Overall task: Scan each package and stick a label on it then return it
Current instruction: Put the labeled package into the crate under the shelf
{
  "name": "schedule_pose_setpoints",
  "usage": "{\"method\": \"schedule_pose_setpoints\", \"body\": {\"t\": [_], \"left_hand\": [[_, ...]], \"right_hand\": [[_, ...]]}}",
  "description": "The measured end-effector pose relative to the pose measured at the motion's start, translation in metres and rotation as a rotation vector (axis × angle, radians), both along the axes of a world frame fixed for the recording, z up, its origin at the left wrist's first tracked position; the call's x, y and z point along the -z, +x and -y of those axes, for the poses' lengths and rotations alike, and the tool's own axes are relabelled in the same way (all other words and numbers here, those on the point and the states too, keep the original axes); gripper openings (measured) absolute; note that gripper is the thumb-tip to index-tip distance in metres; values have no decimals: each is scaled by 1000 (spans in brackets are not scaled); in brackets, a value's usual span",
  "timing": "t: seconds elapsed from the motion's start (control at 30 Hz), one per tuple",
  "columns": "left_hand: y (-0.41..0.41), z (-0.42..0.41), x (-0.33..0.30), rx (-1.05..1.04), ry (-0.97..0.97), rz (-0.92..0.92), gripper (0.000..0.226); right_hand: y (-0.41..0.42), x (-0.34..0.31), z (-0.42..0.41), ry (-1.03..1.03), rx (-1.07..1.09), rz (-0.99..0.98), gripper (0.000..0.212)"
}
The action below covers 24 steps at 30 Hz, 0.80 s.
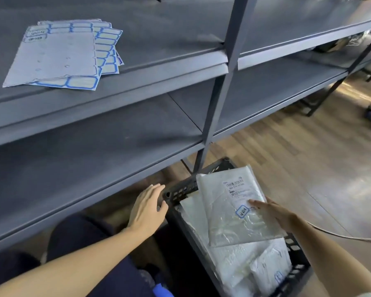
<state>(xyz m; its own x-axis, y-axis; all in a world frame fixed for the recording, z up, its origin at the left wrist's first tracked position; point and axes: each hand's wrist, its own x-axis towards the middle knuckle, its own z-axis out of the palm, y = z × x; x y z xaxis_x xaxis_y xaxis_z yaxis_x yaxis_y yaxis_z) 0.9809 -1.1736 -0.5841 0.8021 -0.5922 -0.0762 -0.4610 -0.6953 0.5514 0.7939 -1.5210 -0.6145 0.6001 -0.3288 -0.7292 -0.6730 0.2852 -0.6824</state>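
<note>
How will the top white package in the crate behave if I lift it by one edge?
The top package is probably floppy: its thin wrap is wrinkled. Likely slippery, since the plastic shines. It seems light; the right hand manages it alone.
</note>
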Motion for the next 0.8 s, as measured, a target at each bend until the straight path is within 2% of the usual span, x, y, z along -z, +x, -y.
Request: {"method": "schedule_pose_setpoints", "body": {"t": [0.1,0.27,0.4,0.57,0.8], "left_hand": [[1,0,8,-35,19,-27,49],[6,1,18,-41,48,-57,48],[7,3,25,-44,77,-69,47],[5,5,28,-49,78,-72,46],[3,3,30,-50,90,-78,45]], "right_hand": [[14,8,8,-31,-49,1,69],[38,23,16,-145,-203,-72,72],[56,42,23,-473,-296,-187,32],[74,48,21,-727,-316,-265,56],[83,52,11,-819,-360,-298,54]]}}
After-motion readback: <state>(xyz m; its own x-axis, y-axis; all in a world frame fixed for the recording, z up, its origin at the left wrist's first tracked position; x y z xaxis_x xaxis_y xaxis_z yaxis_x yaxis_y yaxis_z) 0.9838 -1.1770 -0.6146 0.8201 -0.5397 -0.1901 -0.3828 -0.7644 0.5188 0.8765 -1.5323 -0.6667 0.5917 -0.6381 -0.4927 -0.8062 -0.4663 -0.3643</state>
